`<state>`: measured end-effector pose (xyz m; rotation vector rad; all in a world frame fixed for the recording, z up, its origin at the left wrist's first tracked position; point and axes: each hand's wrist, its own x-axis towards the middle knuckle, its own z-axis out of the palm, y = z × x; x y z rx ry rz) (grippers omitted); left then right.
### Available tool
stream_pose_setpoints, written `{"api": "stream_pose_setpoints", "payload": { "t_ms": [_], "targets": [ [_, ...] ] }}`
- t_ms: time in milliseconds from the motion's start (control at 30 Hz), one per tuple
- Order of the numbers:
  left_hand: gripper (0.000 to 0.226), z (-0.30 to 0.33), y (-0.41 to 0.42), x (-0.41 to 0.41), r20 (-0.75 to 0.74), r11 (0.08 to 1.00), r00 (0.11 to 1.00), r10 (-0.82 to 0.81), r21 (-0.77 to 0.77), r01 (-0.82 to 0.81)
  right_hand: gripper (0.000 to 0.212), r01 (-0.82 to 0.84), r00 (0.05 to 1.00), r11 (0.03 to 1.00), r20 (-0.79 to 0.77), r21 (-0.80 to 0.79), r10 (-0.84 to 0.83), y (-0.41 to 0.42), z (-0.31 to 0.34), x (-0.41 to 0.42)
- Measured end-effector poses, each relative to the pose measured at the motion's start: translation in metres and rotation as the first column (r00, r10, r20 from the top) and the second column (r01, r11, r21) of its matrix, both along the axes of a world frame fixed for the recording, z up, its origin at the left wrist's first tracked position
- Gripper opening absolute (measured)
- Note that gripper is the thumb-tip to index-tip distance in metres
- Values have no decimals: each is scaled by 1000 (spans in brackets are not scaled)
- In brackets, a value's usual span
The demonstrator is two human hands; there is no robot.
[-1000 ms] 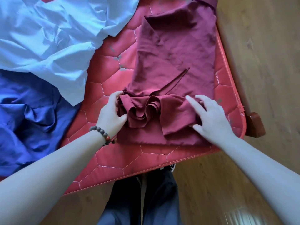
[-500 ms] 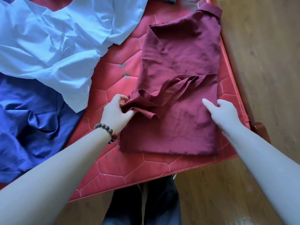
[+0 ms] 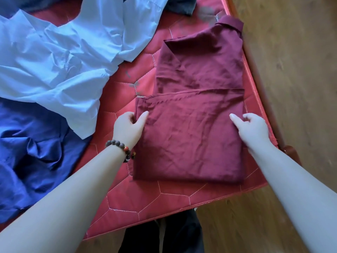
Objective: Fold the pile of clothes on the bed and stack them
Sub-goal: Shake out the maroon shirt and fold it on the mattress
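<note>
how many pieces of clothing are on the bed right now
4 in view: maroon shirt between both hands, light blue shirt upper left, dark blue garment at left, and a dark garment partly cut off at top. More may be hidden.

Soft, even daylight; no hard shadows. Faint shade under the folded maroon cloth garment (image 3: 193, 132) along its near edge. Wide-angle bend curves the red quilted hexagon-stitched mattress (image 3: 164, 201) edges. Wooden plank floor (image 3: 295, 88) smeared, blurred at right. Forearms pale, slightly overexposed.
</note>
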<state>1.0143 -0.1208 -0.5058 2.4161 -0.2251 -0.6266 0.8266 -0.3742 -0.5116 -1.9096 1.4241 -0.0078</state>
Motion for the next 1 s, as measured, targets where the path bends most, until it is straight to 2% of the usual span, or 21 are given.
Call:
{"api": "stream_pose_setpoints", "payload": {
  "t_ms": [100,200,333,467,567,667,767,800,900,933,1000],
  "targets": [
    [41,0,-15,14,45,1000,999,7,-2,-7,29,121,982,986,129,118,-136,-10,-6,13],
    [35,3,-27,23,59,999,997,-45,-17,46,31,130,973,969,160,209,-165,-15,-6,21],
    [41,17,-27,30,103,988,990,-94,-114,105,17,54,976,997,209,54,-65,-14,15,22],
    [35,36,-31,39,113,933,989,-92,-336,125,9,70,955,993,293,-98,-38,-16,43,31],
    [24,43,-47,56,139,894,990,-36,-439,94,14,94,932,985,360,-147,-35,-27,61,53],
    [22,46,-79,80,154,864,987,50,-503,35,24,104,908,980,418,-167,-25,-53,67,84],
    [18,38,-117,104,212,900,973,88,-436,14,9,107,921,974,390,-197,-23,-86,51,116],
    [16,29,-127,112,210,928,974,81,-372,3,9,92,939,980,342,-177,-26,-96,39,125],
    [19,-7,-144,133,119,990,992,37,-140,-20,25,83,973,996,215,28,-87,-116,1,142],
    [20,-16,-145,138,110,994,993,36,-103,-24,26,63,982,997,176,33,-68,-119,-8,145],
    [18,-20,-146,143,123,989,991,60,-139,-43,20,21,990,1000,137,-14,-19,-123,-12,149]
  ]
}}
